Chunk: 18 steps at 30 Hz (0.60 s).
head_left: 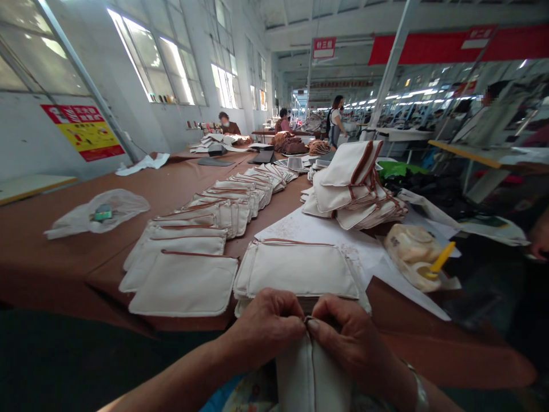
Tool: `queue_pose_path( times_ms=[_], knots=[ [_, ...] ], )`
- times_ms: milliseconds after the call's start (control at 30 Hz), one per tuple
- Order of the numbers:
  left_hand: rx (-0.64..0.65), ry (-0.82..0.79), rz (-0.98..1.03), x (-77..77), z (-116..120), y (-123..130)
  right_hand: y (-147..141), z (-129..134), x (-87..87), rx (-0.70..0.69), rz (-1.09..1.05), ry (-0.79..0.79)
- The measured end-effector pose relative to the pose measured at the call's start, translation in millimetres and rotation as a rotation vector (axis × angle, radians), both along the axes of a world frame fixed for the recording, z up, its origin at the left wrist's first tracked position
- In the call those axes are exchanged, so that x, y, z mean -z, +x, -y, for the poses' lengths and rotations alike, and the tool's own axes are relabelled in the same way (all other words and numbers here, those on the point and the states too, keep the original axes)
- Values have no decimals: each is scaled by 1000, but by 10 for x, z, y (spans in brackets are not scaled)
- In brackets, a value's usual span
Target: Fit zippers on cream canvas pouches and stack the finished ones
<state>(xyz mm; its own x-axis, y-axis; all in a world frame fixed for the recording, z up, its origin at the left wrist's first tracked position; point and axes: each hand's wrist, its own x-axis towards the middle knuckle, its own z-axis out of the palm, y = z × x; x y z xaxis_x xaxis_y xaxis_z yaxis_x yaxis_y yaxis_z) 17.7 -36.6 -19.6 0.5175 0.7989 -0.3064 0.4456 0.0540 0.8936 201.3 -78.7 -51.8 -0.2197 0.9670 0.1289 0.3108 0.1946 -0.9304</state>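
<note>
At the table's front edge, my left hand [266,327] and my right hand [349,337] pinch the top of a white fabric piece [295,375] with a seam down its middle. Their fingertips nearly meet at that seam. Just beyond them lies a stack of white pouches [300,269] with brown edging. Left of the stack, a white pouch [184,286] rests at the front of a long overlapping row [234,197]. A higher heap of pouches [343,183] sits behind, to the right, on white paper [291,226].
The brown-covered table [51,252] bears a clear plastic bag [103,212] at left. At right are a glue container in plastic [412,246] and a yellow-handled tool [441,260]. Other people [335,120] are farther back. A person's hand [541,234] shows at the right edge.
</note>
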Motion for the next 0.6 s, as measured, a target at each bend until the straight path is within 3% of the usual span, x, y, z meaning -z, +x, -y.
queue_pose_path(
  times_ms=[200, 300, 467, 600],
  knots=[
    [108, 290, -99, 6, 90, -31, -14, 27, -26, 14, 21, -6],
    [149, 359, -124, -21, 97, -67, -35, 41, -31, 35, 23, -5],
    [180, 247, -69, -87, 72, -108, -75, 70, -51, 78, -16, -39],
    [128, 151, -30, -54, 87, -77, -80, 71, -36, 109, -46, -82]
  ],
)
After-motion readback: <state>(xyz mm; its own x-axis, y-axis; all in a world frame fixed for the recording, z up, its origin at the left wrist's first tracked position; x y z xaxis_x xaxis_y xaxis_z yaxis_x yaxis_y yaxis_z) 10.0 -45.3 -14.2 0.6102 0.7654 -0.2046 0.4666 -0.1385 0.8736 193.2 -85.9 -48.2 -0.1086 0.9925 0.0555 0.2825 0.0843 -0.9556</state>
